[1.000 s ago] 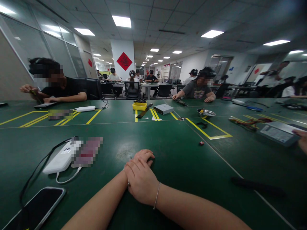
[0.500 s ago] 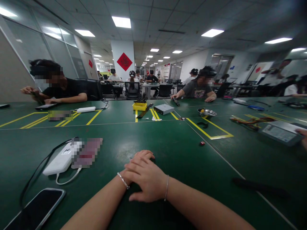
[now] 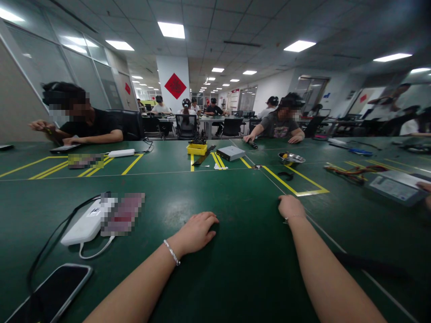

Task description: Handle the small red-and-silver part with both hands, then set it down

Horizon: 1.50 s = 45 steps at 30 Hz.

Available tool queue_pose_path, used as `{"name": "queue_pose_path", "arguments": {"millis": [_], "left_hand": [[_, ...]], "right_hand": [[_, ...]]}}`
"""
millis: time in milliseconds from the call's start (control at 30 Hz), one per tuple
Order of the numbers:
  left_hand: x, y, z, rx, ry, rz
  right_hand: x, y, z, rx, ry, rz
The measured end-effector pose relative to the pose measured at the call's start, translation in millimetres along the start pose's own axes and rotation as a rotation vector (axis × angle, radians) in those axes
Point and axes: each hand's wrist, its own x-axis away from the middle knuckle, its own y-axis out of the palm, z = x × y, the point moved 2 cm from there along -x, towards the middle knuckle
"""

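Note:
My left hand [image 3: 197,231] lies palm down on the green table [image 3: 242,251], fingers stretched out and holding nothing. My right hand [image 3: 289,206] is out to the right near a white seam line, fingers curled down onto the table top. It covers the spot where a small red piece lay, and that piece is hidden. Both wrists wear thin bracelets.
A white power bank [image 3: 85,224] with its cable and a dark phone [image 3: 50,294] lie at my left. A long black object [image 3: 367,262] lies at the right. Farther off are a yellow bin [image 3: 196,148], a grey box [image 3: 230,153] and a metal bowl [image 3: 291,158]. People work across the table.
My right hand has lifted off my left hand and moved right and forward onto the small red piece. My left hand has stayed in place.

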Motion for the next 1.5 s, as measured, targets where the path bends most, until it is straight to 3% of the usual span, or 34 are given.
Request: {"name": "queue_pose_path", "arguments": {"millis": [433, 633, 733, 1000, 1167, 1233, 1300, 1433, 1500], "left_hand": [[-3, 9.0, -2, 0.018, -0.059, 0.116], [-4, 7.2, -2, 0.060, -0.102, 0.133], [-4, 5.9, 0, 0.108, -0.147, 0.151], [-12, 12.3, -7, 0.591, -0.304, 0.283], [-16, 10.4, -14, 0.785, -0.321, 0.247], [-16, 9.6, -16, 0.904, -0.359, 0.242], [-14, 8.9, -18, 0.987, -0.410, 0.275], [-11, 7.1, -21, 1.059, -0.468, 0.324], [-11, 6.4, -22, 1.107, -0.485, 0.318]], "right_hand": [[2, 0, -2, -0.154, 0.093, 0.071], [6, -7, -21, -0.191, -0.027, 0.199], [16, -14, -46, -0.241, -0.189, 0.252], [95, -22, -152, -0.299, -0.964, 0.280], [122, -24, -176, -0.296, -1.104, 0.243], [114, -28, -169, -0.319, -1.073, 0.230], [95, -30, -151, -0.312, -0.928, 0.251], [42, -25, -86, -0.148, -0.311, 0.334], [23, -16, -49, -0.093, -0.028, 0.284]]}}
